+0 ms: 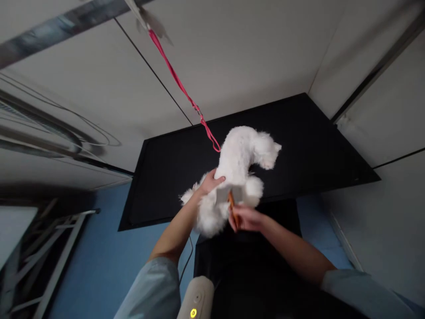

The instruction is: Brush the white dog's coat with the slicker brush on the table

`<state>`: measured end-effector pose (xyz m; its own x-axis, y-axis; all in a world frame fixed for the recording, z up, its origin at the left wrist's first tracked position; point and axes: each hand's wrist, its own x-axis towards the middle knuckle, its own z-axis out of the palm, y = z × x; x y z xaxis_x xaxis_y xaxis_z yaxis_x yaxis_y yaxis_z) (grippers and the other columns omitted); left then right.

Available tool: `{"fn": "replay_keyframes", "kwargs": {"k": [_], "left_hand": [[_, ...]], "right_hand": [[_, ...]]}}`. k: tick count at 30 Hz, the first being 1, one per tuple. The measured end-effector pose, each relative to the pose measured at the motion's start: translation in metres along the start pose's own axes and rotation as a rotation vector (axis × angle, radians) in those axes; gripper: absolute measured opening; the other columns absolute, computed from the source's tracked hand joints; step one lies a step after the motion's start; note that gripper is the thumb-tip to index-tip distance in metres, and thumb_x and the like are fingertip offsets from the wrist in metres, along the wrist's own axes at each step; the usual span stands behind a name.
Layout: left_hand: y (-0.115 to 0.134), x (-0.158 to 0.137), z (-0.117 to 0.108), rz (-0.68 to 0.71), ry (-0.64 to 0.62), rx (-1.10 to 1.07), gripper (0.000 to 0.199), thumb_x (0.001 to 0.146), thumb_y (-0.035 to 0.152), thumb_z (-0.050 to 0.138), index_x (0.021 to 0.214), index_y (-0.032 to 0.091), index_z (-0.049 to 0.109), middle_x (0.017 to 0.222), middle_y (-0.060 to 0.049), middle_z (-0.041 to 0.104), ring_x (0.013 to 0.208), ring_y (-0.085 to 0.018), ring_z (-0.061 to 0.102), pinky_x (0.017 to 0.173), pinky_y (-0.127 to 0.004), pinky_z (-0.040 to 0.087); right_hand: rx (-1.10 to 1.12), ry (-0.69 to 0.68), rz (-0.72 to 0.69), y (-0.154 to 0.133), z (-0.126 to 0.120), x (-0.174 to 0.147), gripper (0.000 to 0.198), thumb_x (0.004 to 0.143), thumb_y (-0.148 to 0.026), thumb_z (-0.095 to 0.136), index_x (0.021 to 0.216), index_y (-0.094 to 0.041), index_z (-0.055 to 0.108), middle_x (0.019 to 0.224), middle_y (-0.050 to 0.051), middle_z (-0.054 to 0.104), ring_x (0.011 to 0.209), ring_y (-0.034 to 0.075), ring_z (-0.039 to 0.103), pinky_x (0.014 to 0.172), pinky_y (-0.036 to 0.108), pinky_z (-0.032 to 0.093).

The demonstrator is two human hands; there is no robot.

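Observation:
A white fluffy dog is on the black table, its back towards me and its head turned to the right. My left hand grips its side above the rear, thumb lying on the fur and the other fingers partly hidden. In my right hand is the orange-brown handle of a grooming brush, closed in my fingers. Its wide greyish head appears to lie against the fur at the dog's rear. Slight blur softens this hand.
A pink lead hangs from a metal bar down to the dog's back. Close to me at the bottom is a pale device with a lit yellow button. White folded frames stand at left; hoses run along the wall.

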<state>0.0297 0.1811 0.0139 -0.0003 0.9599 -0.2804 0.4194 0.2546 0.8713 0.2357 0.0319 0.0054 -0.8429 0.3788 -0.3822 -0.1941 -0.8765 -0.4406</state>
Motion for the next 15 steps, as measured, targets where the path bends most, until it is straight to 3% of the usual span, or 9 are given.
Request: {"fn": "replay_keyframes", "kwargs": {"k": [1,3,5,6,8,11,12,13,15], "left_hand": [[-0.001,-0.002,0.000,0.008,0.010,0.006,0.078,0.056,0.068,0.081,0.108,0.012,0.066,0.113,-0.015,0.074,0.101,-0.033,0.070,0.084,-0.040,0.058],[-0.003,-0.007,0.001,0.006,0.006,-0.002,0.076,0.058,0.069,0.079,0.107,0.012,0.067,0.110,-0.015,0.075,0.098,-0.033,0.070,0.080,-0.038,0.058],[-0.005,-0.012,0.004,-0.003,-0.024,-0.053,0.081,0.059,0.072,0.077,0.110,0.010,0.066,0.110,-0.017,0.074,0.095,-0.032,0.071,0.077,-0.037,0.058],[-0.005,-0.014,0.006,0.003,-0.034,-0.093,0.083,0.060,0.072,0.076,0.113,0.009,0.065,0.112,-0.017,0.074,0.094,-0.031,0.071,0.076,-0.037,0.058],[-0.007,-0.014,0.009,0.029,-0.051,-0.150,0.083,0.065,0.071,0.074,0.119,0.009,0.064,0.117,-0.018,0.073,0.092,-0.029,0.072,0.077,-0.037,0.058],[-0.010,-0.008,0.006,0.042,-0.011,-0.037,0.065,0.071,0.063,0.070,0.111,0.012,0.068,0.110,-0.015,0.074,0.087,-0.026,0.071,0.076,-0.035,0.057],[-0.011,-0.008,0.001,0.030,0.026,0.035,0.057,0.072,0.060,0.069,0.103,0.013,0.070,0.102,-0.013,0.075,0.084,-0.025,0.070,0.075,-0.034,0.056],[-0.013,-0.009,-0.006,0.010,0.067,0.110,0.049,0.073,0.058,0.068,0.094,0.014,0.071,0.092,-0.012,0.075,0.081,-0.025,0.069,0.073,-0.033,0.055],[-0.019,-0.017,-0.025,-0.021,0.125,0.218,0.036,0.071,0.052,0.071,0.075,0.016,0.069,0.073,-0.009,0.071,0.075,-0.025,0.068,0.069,-0.033,0.054]], "right_hand": [[0.032,0.101,-0.043,-0.002,0.002,0.006,0.018,0.093,-0.036,0.059,0.092,-0.022,0.048,0.062,-0.004,0.065,0.053,0.013,0.063,0.060,0.025,0.048],[0.007,0.106,0.071,0.011,0.009,0.015,0.019,0.095,-0.038,0.055,0.090,-0.022,0.047,0.058,-0.004,0.064,0.050,0.015,0.062,0.058,0.027,0.047],[-0.077,-0.136,0.365,0.035,0.015,0.018,0.021,0.092,-0.037,0.060,0.087,-0.018,0.053,0.057,-0.001,0.065,0.050,0.015,0.062,0.059,0.027,0.048],[-0.102,-0.230,0.434,0.044,0.017,0.018,0.023,0.091,-0.038,0.062,0.085,-0.016,0.055,0.056,0.001,0.065,0.049,0.015,0.062,0.058,0.027,0.047],[-0.083,-0.277,0.346,0.049,0.018,0.018,0.028,0.089,-0.042,0.066,0.086,-0.017,0.055,0.059,0.002,0.068,0.049,0.016,0.063,0.058,0.027,0.047],[0.066,0.120,-0.083,0.037,0.018,0.022,0.028,0.092,-0.044,0.065,0.090,-0.022,0.048,0.065,-0.003,0.068,0.054,0.013,0.064,0.062,0.026,0.048],[0.049,0.206,-0.076,0.036,0.019,0.023,0.027,0.094,-0.043,0.062,0.089,-0.022,0.047,0.060,-0.005,0.065,0.051,0.012,0.062,0.060,0.025,0.047],[-0.006,0.200,0.017,0.039,0.022,0.023,0.025,0.095,-0.042,0.060,0.087,-0.021,0.047,0.057,-0.005,0.063,0.048,0.012,0.060,0.057,0.024,0.045],[-0.169,0.025,0.293,0.050,0.028,0.020,0.022,0.094,-0.037,0.059,0.083,-0.019,0.051,0.052,-0.004,0.061,0.042,0.012,0.056,0.052,0.024,0.042]]}}
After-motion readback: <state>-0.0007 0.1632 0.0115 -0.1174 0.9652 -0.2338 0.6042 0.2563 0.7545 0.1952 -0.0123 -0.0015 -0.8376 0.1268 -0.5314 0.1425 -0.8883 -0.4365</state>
